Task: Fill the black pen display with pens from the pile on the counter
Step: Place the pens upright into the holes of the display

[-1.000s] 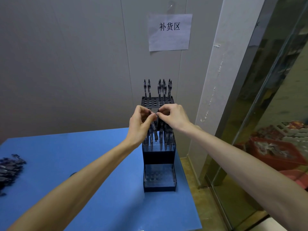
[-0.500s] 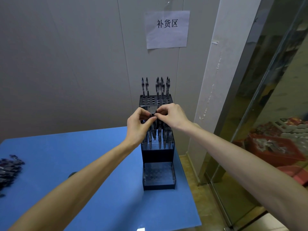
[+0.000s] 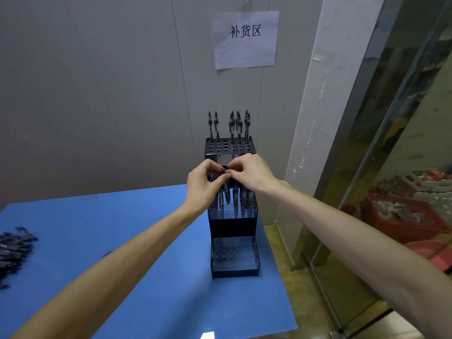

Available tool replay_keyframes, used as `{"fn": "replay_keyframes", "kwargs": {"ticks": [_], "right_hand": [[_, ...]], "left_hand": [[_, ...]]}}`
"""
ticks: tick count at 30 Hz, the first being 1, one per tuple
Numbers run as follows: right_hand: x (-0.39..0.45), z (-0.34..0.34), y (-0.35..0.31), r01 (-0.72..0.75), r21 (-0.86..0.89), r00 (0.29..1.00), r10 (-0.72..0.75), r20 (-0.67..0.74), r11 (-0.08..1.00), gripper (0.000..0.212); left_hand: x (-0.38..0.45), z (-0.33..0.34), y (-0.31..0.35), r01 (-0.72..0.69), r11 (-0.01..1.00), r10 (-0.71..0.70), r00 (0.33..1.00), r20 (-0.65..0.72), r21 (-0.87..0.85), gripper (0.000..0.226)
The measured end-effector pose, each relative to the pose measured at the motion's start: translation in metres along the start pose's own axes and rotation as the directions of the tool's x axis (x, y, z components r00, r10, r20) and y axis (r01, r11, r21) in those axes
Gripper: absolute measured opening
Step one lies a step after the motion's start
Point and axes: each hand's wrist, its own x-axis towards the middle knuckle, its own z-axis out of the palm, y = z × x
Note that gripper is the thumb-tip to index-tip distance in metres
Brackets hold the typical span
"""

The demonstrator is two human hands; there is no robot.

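The black three-tier pen display (image 3: 233, 267) stands at the right end of the blue counter (image 3: 122, 241). Several pens (image 3: 234, 123) stand in its top tier and several more (image 3: 238, 199) in the middle tier; the bottom tier holds none. My left hand (image 3: 203, 184) and my right hand (image 3: 249, 172) meet over the middle tier, both pinching the top of one dark pen (image 3: 226, 189) that stands upright above the holes. The pile of pens (image 3: 13, 250) lies at the counter's left edge.
A grey wall with a paper sign (image 3: 245, 39) is just behind the display. The counter's right edge runs close beside the display, with a floor drop beyond. A glass partition (image 3: 391, 167) stands to the right, with red crates (image 3: 403, 216) behind it.
Both hands have stayed joined on the pen over the middle tier, shifting only slightly. The camera view has drifted a little.
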Motion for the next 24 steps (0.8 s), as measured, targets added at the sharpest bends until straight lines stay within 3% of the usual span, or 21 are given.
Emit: {"fn": "replay_keyframes", "kwargs": {"ticks": [6, 12, 17, 24], "right_hand": [[0.0, -0.002, -0.001, 0.11, -0.207, 0.994, -0.102, 0.049, 0.972, 0.027], [0.005, -0.011, -0.001, 0.162, -0.342, 0.983, -0.122, 0.135, 0.926, 0.024], [0.004, -0.011, 0.004, 0.104, -0.237, 0.979, -0.057, 0.196, 0.966, 0.024], [-0.01, -0.012, 0.012, 0.078, -0.142, 0.997, -0.075, 0.028, 0.987, 0.027]], "left_hand": [[0.01, -0.003, -0.005, -0.03, 0.995, 0.033, 0.999, -0.027, 0.095, 0.016], [0.015, -0.006, -0.008, -0.005, 0.978, -0.018, 0.994, 0.106, 0.207, 0.017], [0.016, -0.006, -0.007, -0.049, 0.914, -0.011, 0.989, 0.147, 0.404, 0.018], [0.012, -0.005, -0.011, -0.14, 0.885, 0.09, 0.987, 0.134, 0.444, 0.024]]}}
